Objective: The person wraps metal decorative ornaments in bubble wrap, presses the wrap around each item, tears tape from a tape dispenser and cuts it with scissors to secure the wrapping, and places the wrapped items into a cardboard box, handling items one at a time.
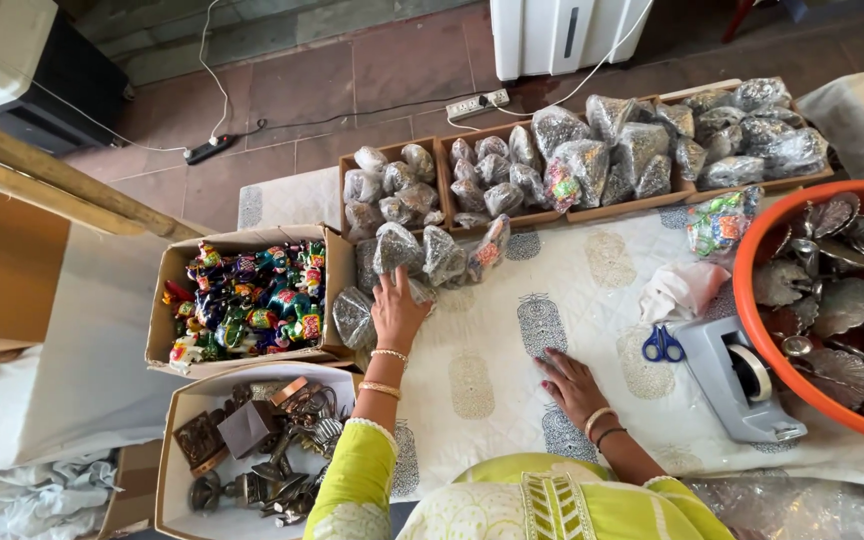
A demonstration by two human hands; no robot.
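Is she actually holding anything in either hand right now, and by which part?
Nothing is gripped. The left hand lies flat on top of a clear packet of silvery pieces; the right hand rests palm-down on the printed tablecloth.

A packing workshop: boxes of bagged trinkets (512,180), tape dispenser (742,385), scissors (663,344).

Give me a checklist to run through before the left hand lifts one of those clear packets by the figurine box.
1. Left hand on a packet: ok, palm rests on the clear packets.
2. Fingers closed around one: not ok, hand lies flat.
3. Right hand free: ok, flat on the printed cloth, holding nothing.
4. Packet sealed: cannot tell.
5. Scissors and tape dispenser out of the way: ok, both beyond the right hand.
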